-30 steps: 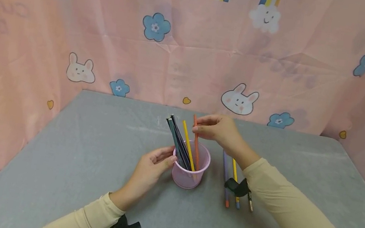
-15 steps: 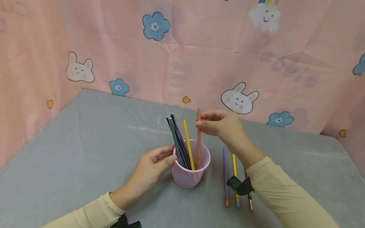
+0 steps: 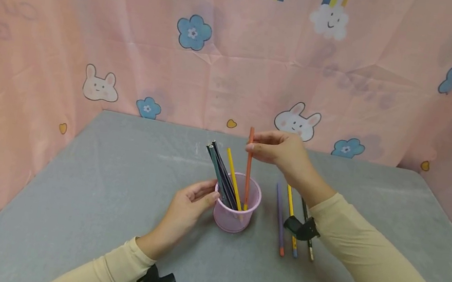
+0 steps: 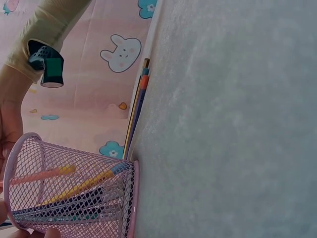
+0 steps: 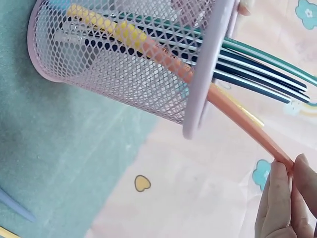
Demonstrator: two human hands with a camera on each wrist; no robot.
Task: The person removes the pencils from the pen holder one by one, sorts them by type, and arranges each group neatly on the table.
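A pink mesh pencil cup (image 3: 225,221) stands on the grey table, with my left hand (image 3: 185,211) gripping its left side at the rim. Between thumb and fingertips, my right hand (image 3: 286,155) pinches the upper end of an orange pencil (image 3: 247,176). Its yellow lower end is still inside the cup, raised off the bottom in the left wrist view. Several dark pencils (image 3: 220,175) lean left inside, one of them green (image 5: 272,63) in the right wrist view. A yellow pencil (image 3: 232,176) slants beside them.
Right of the cup lie a purple pencil (image 3: 279,218), a yellow pencil (image 3: 291,201) and a black pencil (image 3: 310,249), partly covered by the right wrist's black camera mount (image 3: 302,228). A pink printed cloth (image 3: 235,83) hangs behind the table (image 3: 137,166).
My right hand has moved up and slightly right, drawing the orange pencil higher and more upright in the cup; its yellow end now shows. My left hand and the cup have stayed put.
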